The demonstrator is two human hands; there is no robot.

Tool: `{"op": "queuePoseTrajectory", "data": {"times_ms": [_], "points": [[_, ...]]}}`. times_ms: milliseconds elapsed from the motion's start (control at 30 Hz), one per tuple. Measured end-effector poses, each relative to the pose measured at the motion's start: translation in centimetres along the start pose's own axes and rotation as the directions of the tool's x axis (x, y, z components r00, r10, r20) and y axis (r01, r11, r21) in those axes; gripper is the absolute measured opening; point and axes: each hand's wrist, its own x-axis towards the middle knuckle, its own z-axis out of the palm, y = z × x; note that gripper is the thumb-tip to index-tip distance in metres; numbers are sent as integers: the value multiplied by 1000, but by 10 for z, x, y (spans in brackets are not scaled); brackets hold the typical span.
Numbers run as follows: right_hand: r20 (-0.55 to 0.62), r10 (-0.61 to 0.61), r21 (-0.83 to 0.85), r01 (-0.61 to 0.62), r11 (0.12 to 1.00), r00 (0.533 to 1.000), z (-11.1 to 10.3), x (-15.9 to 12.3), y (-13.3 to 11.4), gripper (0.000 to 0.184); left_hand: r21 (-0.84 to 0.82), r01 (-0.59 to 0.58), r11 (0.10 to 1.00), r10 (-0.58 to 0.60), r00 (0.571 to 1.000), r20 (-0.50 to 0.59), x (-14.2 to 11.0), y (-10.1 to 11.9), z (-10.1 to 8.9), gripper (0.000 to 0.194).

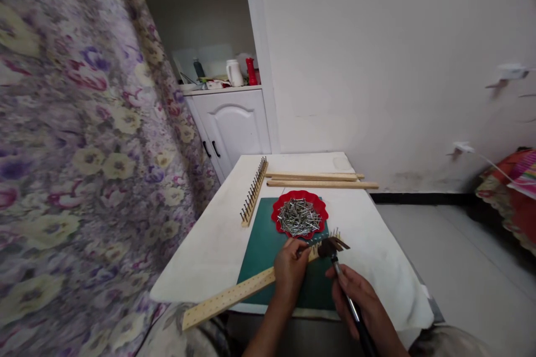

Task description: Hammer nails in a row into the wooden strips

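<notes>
from the head view, the red scalloped dish (278, 204) sits upright toward the far part of the green mat (262, 234), heaped with loose silver nails (299, 216) that point every which way inside its wavy rim. the pale wooden strip (251, 285) lies slantwise over the mat, its near end reaching out past the edge of the counter (201, 262) and over my patterned clothing (167, 334). it is flat and light, dotted with rows of small marks or holes, and short nails stand up from its far end, just beside the dish. my left hand (290, 269) is over the strip, its fingers bent in together by those nails; i cannot tell how far they are closed, or whether a nail is between them. the fingers of my right hand (362, 295) are wrapped round the dark and silver handle of the hammer (330, 246), whose rusty brown claw head is over the nailed end. left of the dish, a second narrow strip (250, 204) carries a long row of upright nails, and bare wooden sticks (322, 184) lie across the far part of the counter. beyond, a white jug (234, 73) and a red bottle (251, 71) stand on the cabinet (238, 122).
</notes>
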Motion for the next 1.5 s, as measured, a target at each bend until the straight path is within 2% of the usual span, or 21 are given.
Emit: {"op": "queuePoseTrajectory", "data": {"times_ms": [267,500,933,1100,1233,1333,1433,1500], "points": [[103,92,-118,-79,990,990,22,26,-27,40,-1,12,1000,-12,1000,10,1,3,-1,14],[201,88,-130,-62,990,976,19,48,-25,32,-11,15,1000,-15,1000,8,1,1,1,13],[218,139,-115,-116,987,966,8,46,-18,33,40,44,998,-44,999,-4,-1,2,1,14],[223,123,-130,-96,987,967,9,42,-23,33,8,47,999,-47,999,2,-3,5,0,13],[171,81,-106,-63,992,982,7,39,-29,31,-19,0,1000,1,999,41,-4,9,-9,12],[128,62,-81,-52,995,990,4,39,-30,32,11,-58,998,58,998,22,2,13,-25,15],[112,55,-56,-49,997,992,3,41,-31,32,115,-111,987,114,993,-18,22,18,-43,17],[108,51,-45,-47,998,993,3,42,-31,32,239,-178,955,178,984,23,43,23,-51,20]]}}
